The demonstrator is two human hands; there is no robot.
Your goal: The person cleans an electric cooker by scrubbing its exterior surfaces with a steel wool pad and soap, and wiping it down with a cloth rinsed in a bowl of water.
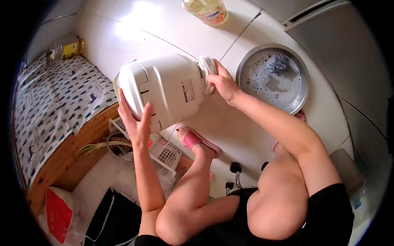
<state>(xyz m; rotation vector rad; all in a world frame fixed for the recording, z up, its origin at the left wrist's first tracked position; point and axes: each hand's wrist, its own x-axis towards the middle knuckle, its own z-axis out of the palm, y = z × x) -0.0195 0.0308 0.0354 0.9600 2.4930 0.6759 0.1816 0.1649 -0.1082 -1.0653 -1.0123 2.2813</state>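
Note:
A white rice cooker [170, 88] is tilted on its side in front of me, above the tiled floor. My left hand [136, 123] grips its lid end, with thumb and fingers apart on the white shell. At the base end, my right hand [223, 84] is closed around a bundled white power cord [208, 69]. A printed label faces up on the cooker's side. To the right of my right hand stands a metal basin [305, 82] of sudsy water, and a dark steel-wool scrubber [278, 64] lies in it.
A bottle of yellow liquid [209, 11] stands on the floor at the top. On the left is a wooden-edged surface under a patterned cloth [69, 94], with another bottle [67, 48] on it. White plastic baskets [166, 153] and bags lie below. Dark cabinet panels [340, 49] border the right.

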